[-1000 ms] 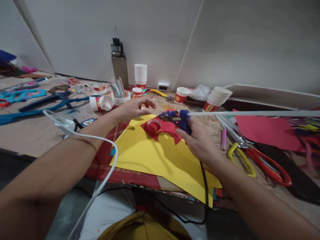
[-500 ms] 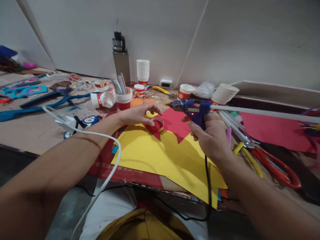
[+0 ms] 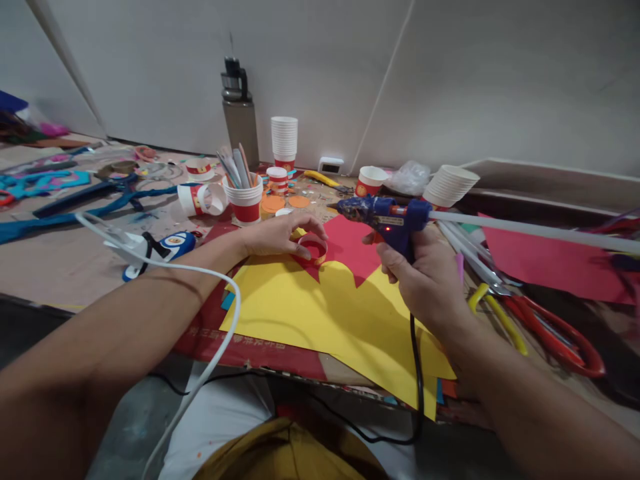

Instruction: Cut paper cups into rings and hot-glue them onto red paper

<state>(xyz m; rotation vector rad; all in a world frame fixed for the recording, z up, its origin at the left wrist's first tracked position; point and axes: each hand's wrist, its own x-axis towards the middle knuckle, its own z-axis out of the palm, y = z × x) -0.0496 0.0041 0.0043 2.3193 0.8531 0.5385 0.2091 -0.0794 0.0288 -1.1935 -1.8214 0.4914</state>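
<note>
My right hand (image 3: pixel 425 270) grips a blue glue gun (image 3: pixel 395 217) by its handle. A red light glows on its side, and its nozzle points left, above the red paper. A long white glue stick (image 3: pixel 520 227) sticks out of its back. My left hand (image 3: pixel 285 237) curls round a small paper ring (image 3: pixel 319 259), thumb at its near left edge and fingers at its far side. The ring stands on a cut piece of red paper (image 3: pixel 347 250), which lies over yellow sheets (image 3: pixel 300 310).
A cup of pencils (image 3: pixel 247 200), stacked paper cups (image 3: pixel 285 143) and a bottle (image 3: pixel 240 123) stand behind. Red-handled scissors (image 3: pixel 560 337) and yellow-handled pliers (image 3: pixel 500 323) lie at right. A white cable (image 3: pixel 235 313) crosses my left forearm; the black gun cord (image 3: pixel 419 367) hangs over the table edge.
My left hand's fingers have lowered and closed in around the paper ring. The glue gun stays at nearly the same place in my right hand. The view has shifted slightly.
</note>
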